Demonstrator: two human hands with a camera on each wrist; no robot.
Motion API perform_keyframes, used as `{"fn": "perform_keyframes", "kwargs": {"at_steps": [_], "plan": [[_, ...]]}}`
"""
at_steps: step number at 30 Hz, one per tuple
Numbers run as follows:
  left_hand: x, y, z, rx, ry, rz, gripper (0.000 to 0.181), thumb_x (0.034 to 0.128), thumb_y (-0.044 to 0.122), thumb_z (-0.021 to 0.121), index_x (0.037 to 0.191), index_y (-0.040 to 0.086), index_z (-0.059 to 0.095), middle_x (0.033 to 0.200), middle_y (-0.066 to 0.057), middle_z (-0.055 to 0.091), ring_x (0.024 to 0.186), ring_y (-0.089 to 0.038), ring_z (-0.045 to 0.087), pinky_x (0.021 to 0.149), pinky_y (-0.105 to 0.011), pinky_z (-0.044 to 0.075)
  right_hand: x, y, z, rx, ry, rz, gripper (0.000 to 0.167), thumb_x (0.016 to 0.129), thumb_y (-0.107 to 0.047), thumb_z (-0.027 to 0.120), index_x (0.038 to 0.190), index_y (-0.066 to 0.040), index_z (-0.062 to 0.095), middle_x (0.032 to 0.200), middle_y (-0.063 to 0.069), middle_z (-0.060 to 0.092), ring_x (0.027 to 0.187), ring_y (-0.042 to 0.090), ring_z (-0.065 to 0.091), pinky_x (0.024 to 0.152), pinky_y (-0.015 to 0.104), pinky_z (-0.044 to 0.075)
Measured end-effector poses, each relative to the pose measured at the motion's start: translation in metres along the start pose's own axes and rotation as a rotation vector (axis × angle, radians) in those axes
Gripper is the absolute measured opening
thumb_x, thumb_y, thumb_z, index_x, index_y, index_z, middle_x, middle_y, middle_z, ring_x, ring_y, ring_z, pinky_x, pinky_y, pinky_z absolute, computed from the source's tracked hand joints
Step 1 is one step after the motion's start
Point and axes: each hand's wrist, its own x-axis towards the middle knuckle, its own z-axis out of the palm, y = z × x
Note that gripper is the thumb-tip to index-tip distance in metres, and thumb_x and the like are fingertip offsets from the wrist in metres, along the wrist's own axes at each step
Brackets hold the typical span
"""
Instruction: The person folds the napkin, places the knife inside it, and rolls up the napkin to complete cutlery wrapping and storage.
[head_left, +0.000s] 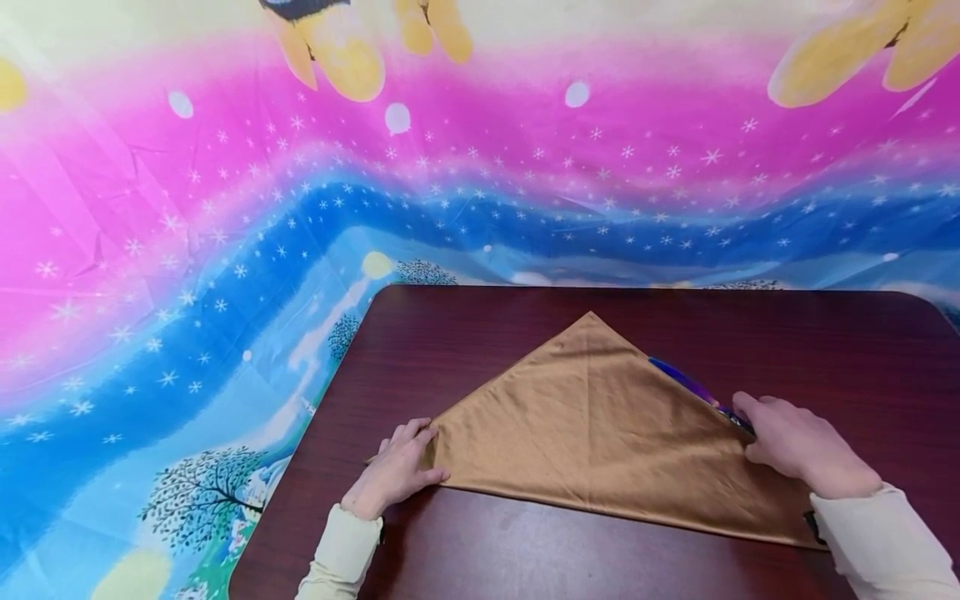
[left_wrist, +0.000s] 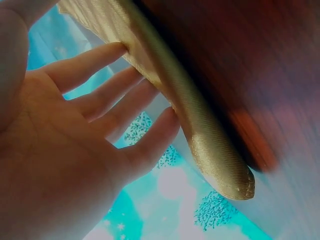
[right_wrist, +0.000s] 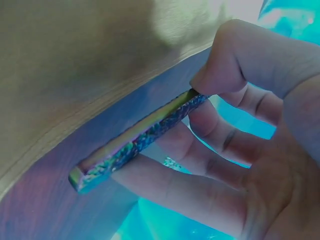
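Note:
A shiny golden-brown cloth lies on the dark table, folded into a triangle with its peak pointing away. At its left corner rests my left hand; the left wrist view shows fairly straight fingers touching the rolled edge of the cloth. My right hand is over the right side of the cloth. Between thumb and fingers it pinches the patterned handle of a slim iridescent knife-like tool. The tool's blue-purple length lies along the triangle's right slanting edge, partly hidden by the hand.
The dark reddish-brown table has rounded corners and extends beyond the cloth on the far side and in front. Behind and to the left hangs a pink and blue printed backdrop that meets the table's edge.

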Motion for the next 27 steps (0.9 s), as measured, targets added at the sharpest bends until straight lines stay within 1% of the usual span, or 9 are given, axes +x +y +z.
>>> {"fn": "perform_keyframes", "kwargs": {"at_steps": [3,6,12,16,23,27], "plan": [[0.000,0.000,0.000,0.004,0.008,0.008,0.066,0.0784,0.038,0.078,0.132,0.006,0.057,0.138,-0.014,0.050,0.122,-0.033,0.048,0.086,-0.055,0.043,-0.001,-0.005,-0.001,-0.010,0.019,-0.014,0.035,0.068,-0.008,0.074,0.094,-0.009,0.051,0.078,0.004,0.055,0.065,0.019,0.050,0.052,0.037,0.038],[0.001,0.000,0.000,-0.001,0.004,0.006,0.066,0.0786,0.038,0.078,0.133,0.008,0.056,0.138,-0.013,0.050,0.123,-0.033,0.048,0.086,-0.054,0.043,-0.002,-0.009,-0.001,-0.021,0.031,-0.022,0.035,0.068,-0.008,0.075,0.094,-0.009,0.051,0.079,0.005,0.056,0.064,0.020,0.051,0.050,0.037,0.038],[0.001,0.000,0.000,-0.009,-0.001,0.006,0.066,0.0788,0.039,0.078,0.133,0.009,0.056,0.139,-0.013,0.049,0.124,-0.033,0.047,0.088,-0.055,0.042,-0.003,-0.017,-0.004,-0.031,0.020,-0.031,0.036,0.070,-0.010,0.076,0.096,-0.011,0.052,0.080,0.004,0.056,0.063,0.020,0.051,0.049,0.038,0.039],[0.001,-0.001,0.001,-0.010,0.001,0.001,0.066,0.0791,0.041,0.077,0.133,0.009,0.056,0.139,-0.012,0.049,0.125,-0.033,0.046,0.088,-0.055,0.042,-0.003,-0.023,-0.004,-0.038,0.022,-0.038,0.038,0.070,-0.010,0.077,0.100,-0.010,0.054,0.080,0.004,0.056,0.062,0.019,0.050,0.048,0.038,0.039],[0.001,-0.001,0.001,-0.014,0.001,0.000,0.066,0.0790,0.040,0.077,0.133,0.009,0.056,0.139,-0.012,0.049,0.124,-0.033,0.047,0.088,-0.055,0.042,-0.004,-0.031,-0.004,-0.044,0.044,-0.062,0.038,0.069,-0.008,0.077,0.100,-0.011,0.054,0.079,0.002,0.054,0.059,0.017,0.047,0.047,0.035,0.036],[0.001,0.000,0.000,-0.012,0.000,0.001,0.065,0.0791,0.039,0.077,0.133,0.009,0.056,0.139,-0.013,0.049,0.125,-0.033,0.047,0.089,-0.056,0.042,-0.003,-0.035,-0.004,-0.045,0.041,-0.071,0.039,0.070,-0.008,0.076,0.102,-0.011,0.055,0.079,0.002,0.053,0.058,0.016,0.045,0.047,0.034,0.035]]}}
